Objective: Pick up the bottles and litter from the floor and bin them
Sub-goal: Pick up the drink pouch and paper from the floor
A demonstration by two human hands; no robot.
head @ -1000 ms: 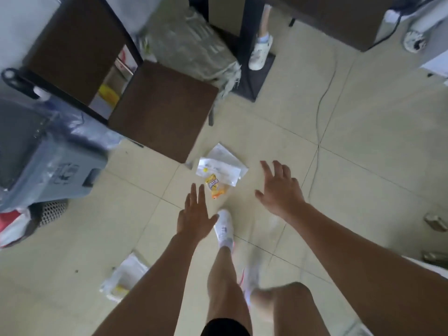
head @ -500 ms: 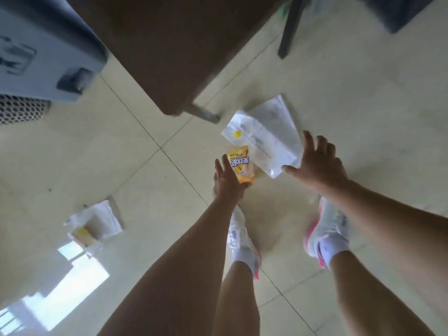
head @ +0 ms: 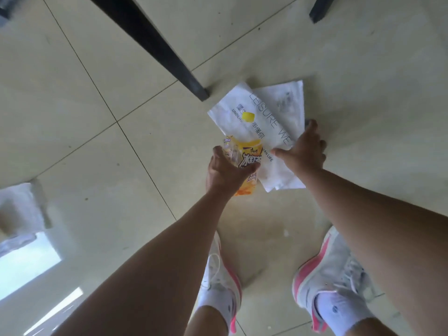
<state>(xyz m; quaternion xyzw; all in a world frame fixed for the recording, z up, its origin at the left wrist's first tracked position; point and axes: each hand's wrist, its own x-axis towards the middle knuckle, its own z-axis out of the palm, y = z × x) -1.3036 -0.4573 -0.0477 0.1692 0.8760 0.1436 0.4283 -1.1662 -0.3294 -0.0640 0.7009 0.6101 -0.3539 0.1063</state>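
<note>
A yellow-labelled plastic bottle [head: 244, 154] lies on the tiled floor, and my left hand [head: 225, 173] is wrapped around its middle. Right of it lie white paper bags [head: 261, 117] printed with grey letters and a yellow mark, one overlapping another. My right hand [head: 304, 151] rests flat on their right edge with fingers spread, thumb pointing toward the bottle. More white litter [head: 21, 209] sits blurred at the far left on the floor.
A black table leg [head: 155, 42] slants down to the floor just left of the paper bags. Another dark leg [head: 320, 8] stands at the top right. My two white and pink shoes [head: 332, 270] are planted below the hands.
The view has dropped closer to the floor. My left hand has closed around the bottle, and my right hand has come down onto the paper bags.
</note>
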